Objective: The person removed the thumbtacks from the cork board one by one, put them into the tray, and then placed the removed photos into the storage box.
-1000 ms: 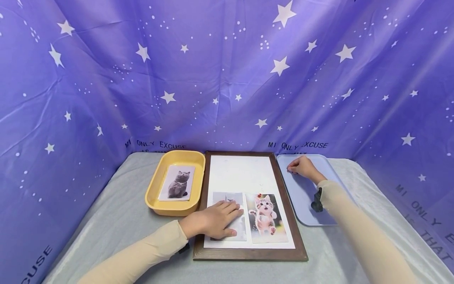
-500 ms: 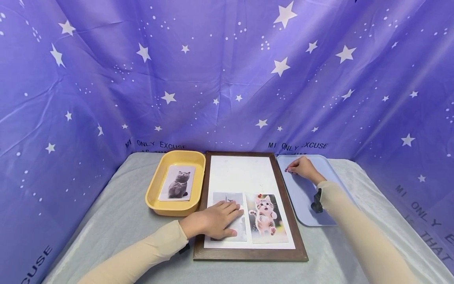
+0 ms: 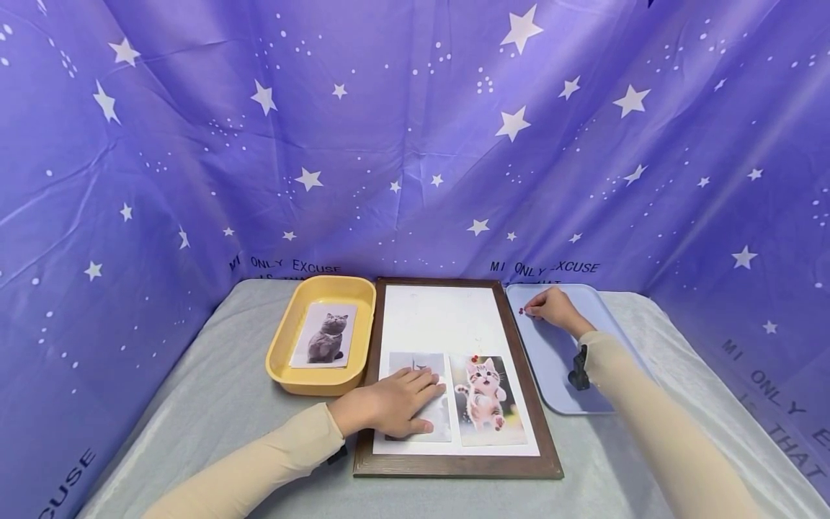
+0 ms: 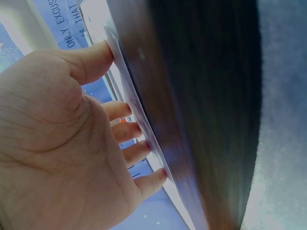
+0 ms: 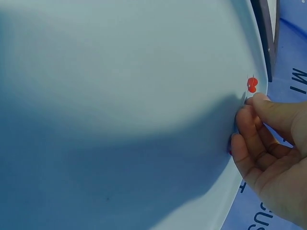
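My left hand (image 3: 405, 404) lies with fingers spread on a pale grey photo (image 3: 439, 425), mostly hidden under it, at the lower left of the brown-framed white board (image 3: 441, 317). To its right a kitten photo (image 3: 486, 404) lies on the board with a red pushpin (image 3: 475, 358) at its top edge. On the blue tray (image 3: 551, 367), my right hand (image 3: 554, 308) has thumb and fingertips brought together at the far left part. Just past the thumb sits a small red pushpin (image 5: 252, 85). Whether a pin is between the fingertips I cannot tell.
A yellow basin (image 3: 279, 360) stands left of the board, with a grey cat photo (image 3: 327, 335) inside. A purple star-patterned curtain (image 3: 415, 144) hangs behind and along both sides. Pale grey cloth (image 3: 622, 461) covers the table.
A red pushpin has come into sight left of the right fingertips and sits slightly farther from them now. The right hand has barely shifted; the left hand stays on the photo.
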